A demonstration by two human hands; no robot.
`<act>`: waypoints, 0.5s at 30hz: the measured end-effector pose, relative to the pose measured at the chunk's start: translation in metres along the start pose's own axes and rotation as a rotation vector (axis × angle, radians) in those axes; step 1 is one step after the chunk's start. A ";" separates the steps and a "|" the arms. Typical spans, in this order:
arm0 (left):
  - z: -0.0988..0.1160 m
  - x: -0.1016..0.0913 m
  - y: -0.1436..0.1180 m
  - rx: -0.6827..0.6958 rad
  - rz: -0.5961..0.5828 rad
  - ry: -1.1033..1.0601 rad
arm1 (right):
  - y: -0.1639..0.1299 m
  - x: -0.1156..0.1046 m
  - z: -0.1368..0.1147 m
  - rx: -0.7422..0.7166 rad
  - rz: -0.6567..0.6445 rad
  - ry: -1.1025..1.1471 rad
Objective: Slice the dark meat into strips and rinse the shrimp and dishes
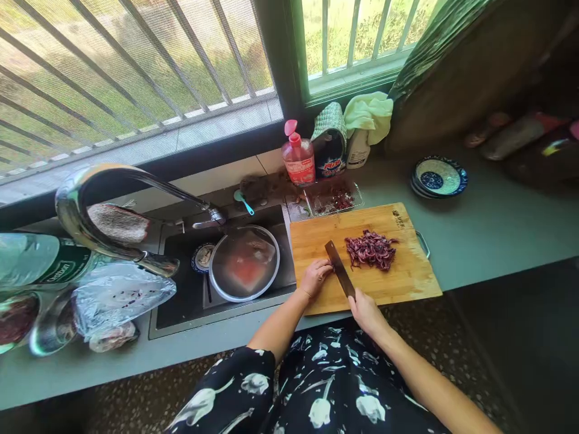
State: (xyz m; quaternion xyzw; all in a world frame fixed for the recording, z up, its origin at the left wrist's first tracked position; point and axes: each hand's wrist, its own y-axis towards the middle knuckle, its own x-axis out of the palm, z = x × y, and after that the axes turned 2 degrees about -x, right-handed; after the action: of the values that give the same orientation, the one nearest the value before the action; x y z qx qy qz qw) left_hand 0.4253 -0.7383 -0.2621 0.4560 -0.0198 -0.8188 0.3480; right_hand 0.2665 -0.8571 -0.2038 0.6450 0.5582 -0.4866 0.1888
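Grey-green desk (488, 235) under a barred window. Wooden cutting board (362, 253) at the desk's front edge, beside the sink (181, 301). On it, toward the far right corner: heap of chopped purple vegetable (371, 249). My right hand (365, 310) is closed around the handle of a knife (340, 269), blade lying on the board. My left hand (315, 276) rests loosely curled on the board, touching the blade's left side. In the sink: metal bowl (245, 263). At the back edge: soap bottle (298, 157), patterned plates (438, 176).

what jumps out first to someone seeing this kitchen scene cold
The heap of chopped purple vegetable on the pale wooden cutting board stands out. Beside it the right hand grips a dark-bladed knife, left hand at the blade. A round steel bowl sits in the sink on the left.
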 end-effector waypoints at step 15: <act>0.012 -0.015 0.005 -0.114 -0.061 -0.015 | 0.008 -0.012 0.018 0.006 0.119 0.093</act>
State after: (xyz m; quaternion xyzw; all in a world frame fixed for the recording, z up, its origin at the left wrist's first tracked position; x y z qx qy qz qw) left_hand 0.4237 -0.7366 -0.2421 0.4299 0.0380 -0.8323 0.3480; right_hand 0.2671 -0.8795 -0.2044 0.6994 0.5255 -0.4460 0.1892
